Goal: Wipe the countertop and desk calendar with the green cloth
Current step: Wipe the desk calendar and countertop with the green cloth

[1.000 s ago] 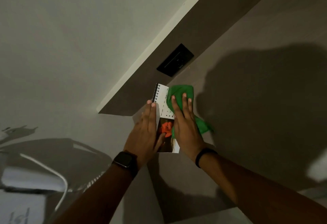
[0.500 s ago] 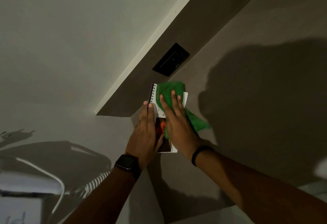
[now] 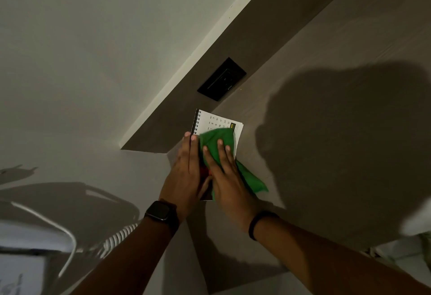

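A spiral-bound desk calendar [image 3: 213, 119] lies flat on the grey countertop [image 3: 326, 131], close to its left end near the wall. My left hand [image 3: 184, 173] lies flat along the calendar's bound left edge, pressing it down. My right hand [image 3: 227, 178] presses the green cloth [image 3: 215, 140] onto the calendar's page, fingers spread over it. A corner of the cloth trails out onto the counter at the right of my wrist. The top of the page with its printed dates shows beyond the cloth; the lower part is hidden under both hands.
A black wall socket [image 3: 221, 79] sits in the dark backsplash just beyond the calendar. A white wall rises at the left. Below left are a white coiled cord [image 3: 116, 238] and a white cable [image 3: 67, 236]. The counter stretches away to the right, in shadow.
My right hand has pulled the green cloth down the page toward me, uncovering the printed dates at the top. My left hand stays on the bound edge.
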